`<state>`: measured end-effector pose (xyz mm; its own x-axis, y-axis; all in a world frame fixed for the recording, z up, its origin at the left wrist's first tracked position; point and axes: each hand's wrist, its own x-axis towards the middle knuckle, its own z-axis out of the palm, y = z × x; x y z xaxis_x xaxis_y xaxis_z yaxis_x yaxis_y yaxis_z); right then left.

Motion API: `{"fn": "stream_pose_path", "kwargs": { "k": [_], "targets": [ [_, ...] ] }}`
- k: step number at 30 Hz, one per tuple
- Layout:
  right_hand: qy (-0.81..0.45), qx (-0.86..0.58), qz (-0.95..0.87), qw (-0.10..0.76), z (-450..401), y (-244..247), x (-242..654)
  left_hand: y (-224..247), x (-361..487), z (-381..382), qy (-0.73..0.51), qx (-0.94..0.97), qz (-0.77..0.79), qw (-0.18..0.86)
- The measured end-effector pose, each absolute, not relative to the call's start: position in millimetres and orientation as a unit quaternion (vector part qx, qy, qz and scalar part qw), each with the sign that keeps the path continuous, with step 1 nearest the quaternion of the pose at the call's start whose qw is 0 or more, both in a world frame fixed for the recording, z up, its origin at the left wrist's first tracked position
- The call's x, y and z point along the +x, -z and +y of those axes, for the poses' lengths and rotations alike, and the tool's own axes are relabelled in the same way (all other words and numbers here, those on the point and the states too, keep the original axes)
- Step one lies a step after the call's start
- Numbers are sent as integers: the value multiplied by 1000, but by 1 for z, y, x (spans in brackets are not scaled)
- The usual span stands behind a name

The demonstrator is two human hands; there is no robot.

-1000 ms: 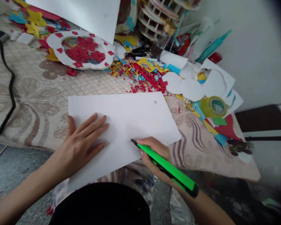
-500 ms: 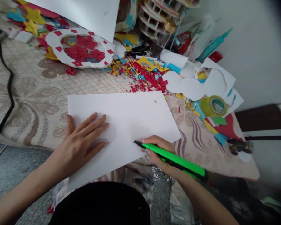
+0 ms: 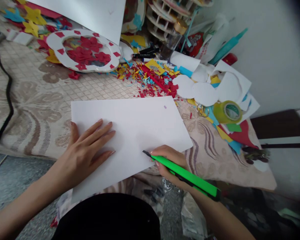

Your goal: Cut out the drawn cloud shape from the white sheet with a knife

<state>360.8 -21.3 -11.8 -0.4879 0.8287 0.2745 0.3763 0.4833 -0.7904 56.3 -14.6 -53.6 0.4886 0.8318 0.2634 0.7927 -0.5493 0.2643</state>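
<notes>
A white sheet of foam board or thick paper (image 3: 135, 123) lies on the patterned cloth, its near corner hanging past the table edge. My left hand (image 3: 86, 151) rests flat on the sheet's left part with the fingers spread. In my right hand (image 3: 168, 161) is a green and black utility knife (image 3: 187, 173), gripped like a pen. Its dark tip points left, over the lower middle of the sheet; whether it touches the surface I cannot tell. A tiny purplish mark or scrap (image 3: 165, 107) shows near the sheet's upper right.
Behind the sheet lie colourful scraps (image 3: 152, 80) and a white frame (image 3: 53, 50) with red flowers. To the right are white cut-outs (image 3: 205, 94), a roll of tape (image 3: 227, 111) and metal rings (image 3: 202, 110). A glass bottle (image 3: 173, 38) stands at the back; a black cable (image 3: 8, 90) runs along the left.
The knife's handle end has dipped slightly in the right hand. The left hand stays flat on the sheet. The whole view has shifted very slightly.
</notes>
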Motion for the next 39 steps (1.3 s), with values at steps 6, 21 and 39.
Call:
{"fn": "stream_pose_path", "kwargs": {
  "k": [6,21,39],
  "targets": [
    [-322,-368,-813,316,-20,14,365,53,57,-15,-183,859,475,54],
    [-368,-474,-734,318,-24,7,356,51,59,-16,-172,859,478,63],
    [-315,-499,-731,342,-16,5,314,49,60,-17,-159,853,492,69]
  ]
}}
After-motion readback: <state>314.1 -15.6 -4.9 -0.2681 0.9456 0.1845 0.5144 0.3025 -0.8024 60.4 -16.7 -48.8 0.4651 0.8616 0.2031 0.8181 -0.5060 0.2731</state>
